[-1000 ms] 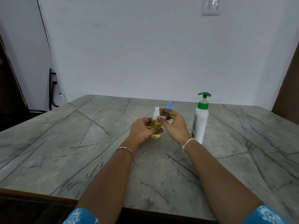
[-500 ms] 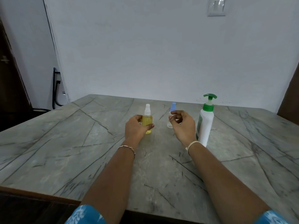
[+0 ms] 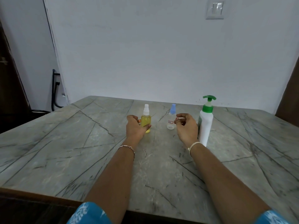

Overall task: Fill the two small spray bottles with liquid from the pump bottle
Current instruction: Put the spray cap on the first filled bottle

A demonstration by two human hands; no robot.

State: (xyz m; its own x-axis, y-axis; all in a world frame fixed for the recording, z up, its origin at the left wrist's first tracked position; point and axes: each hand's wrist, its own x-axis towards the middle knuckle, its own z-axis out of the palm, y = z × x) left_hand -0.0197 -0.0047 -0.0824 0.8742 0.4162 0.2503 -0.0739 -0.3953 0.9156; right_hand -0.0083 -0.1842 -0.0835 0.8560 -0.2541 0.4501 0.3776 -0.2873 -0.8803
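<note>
A small spray bottle [image 3: 146, 121] with yellow liquid and a white spray top stands on the table, and my left hand [image 3: 135, 128] grips its body from the left. A small clear spray bottle [image 3: 171, 121] with a blue top stands to its right. My right hand [image 3: 186, 128] hovers just right of the clear bottle, fingers loosely curled and holding nothing. A tall white pump bottle [image 3: 205, 125] with a green pump head stands right beside that hand.
The grey marble table [image 3: 80, 143] has a dark wooden front edge. A white wall rises behind it, and a black cable hangs at the far left corner.
My hands came apart. The left one carried the yellow bottle to the left and set it on the table; the right one let go of its top and moved toward the clear bottle.
</note>
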